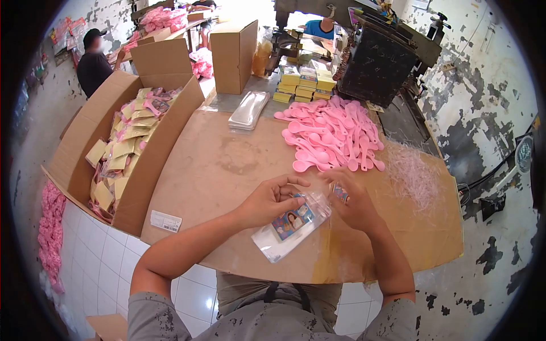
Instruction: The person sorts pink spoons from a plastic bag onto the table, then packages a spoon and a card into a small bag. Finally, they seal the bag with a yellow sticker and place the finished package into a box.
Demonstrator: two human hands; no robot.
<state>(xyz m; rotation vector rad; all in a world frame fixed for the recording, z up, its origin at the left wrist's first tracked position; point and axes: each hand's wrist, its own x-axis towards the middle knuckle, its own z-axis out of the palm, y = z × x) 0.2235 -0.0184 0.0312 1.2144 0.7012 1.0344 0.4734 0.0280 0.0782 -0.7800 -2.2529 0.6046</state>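
My left hand (270, 200) is over the mouth of a clear plastic bag (274, 248), its thumb pressed on the top end and its index finger raised. A printed card (293, 223) in blue and other colours shows on the bag, tilted on the cardboard-covered table (210, 227). My right hand (355, 203) is at the bag's upper right, fingers curled round a second printed card (340, 193), mostly hidden by the hand. Just beyond both hands lies a heap of pink plastic spoons (333, 136).
Left stands an open carton (136, 199) of packed bags. Flat clear bags (249, 111) lie behind, near stacked cards (304, 79) and a dark machine (378, 59). Plastic shreds (415, 176) lie right; a label (166, 221) lies left. A person (95, 65) is at the far left.
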